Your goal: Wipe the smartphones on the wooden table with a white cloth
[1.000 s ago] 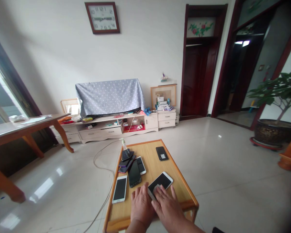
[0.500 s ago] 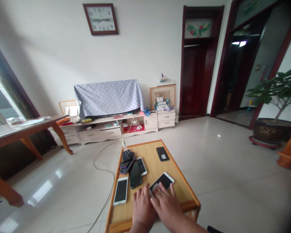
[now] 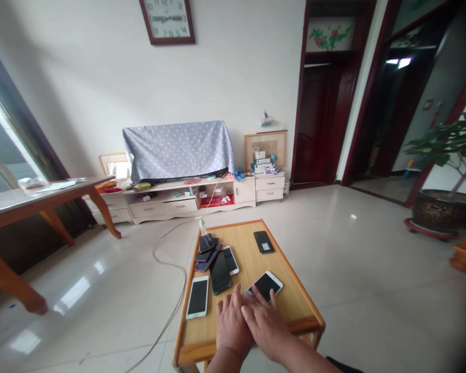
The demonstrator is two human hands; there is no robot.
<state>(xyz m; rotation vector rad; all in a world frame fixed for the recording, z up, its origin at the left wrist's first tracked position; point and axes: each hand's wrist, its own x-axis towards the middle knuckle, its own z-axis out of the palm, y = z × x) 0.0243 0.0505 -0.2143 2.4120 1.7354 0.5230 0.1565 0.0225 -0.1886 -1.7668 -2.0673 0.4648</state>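
Note:
A white phone (image 3: pixel 267 284) with a dark screen lies slanted near the right side of the small wooden table (image 3: pixel 244 233). My right hand (image 3: pixel 264 322) reaches over its near left end, some fingers stretched across the screen. A bit of white wipe (image 3: pixel 249 292) peeks out under those fingers. Right beside it, touching it, my left hand (image 3: pixel 233 322) has its fingers drawn together and bent down at the phone's near corner; what they hold is hidden. Left of my hands lie a black phone (image 3: pixel 220 274) and another white phone (image 3: pixel 198 297).
Behind the black phone are a third white phone (image 3: pixel 230 260), a pile of dark phones (image 3: pixel 207 254) and a pump bottle (image 3: pixel 201 226). A black phone with a label (image 3: pixel 264 242) lies far right. A cable (image 3: pixel 185 280) runs along the floor at left.
My head view has shifted, so the room sits a little higher and to the right. My right hand covers more of the white wipe, sliding slightly towards the phone's near end.

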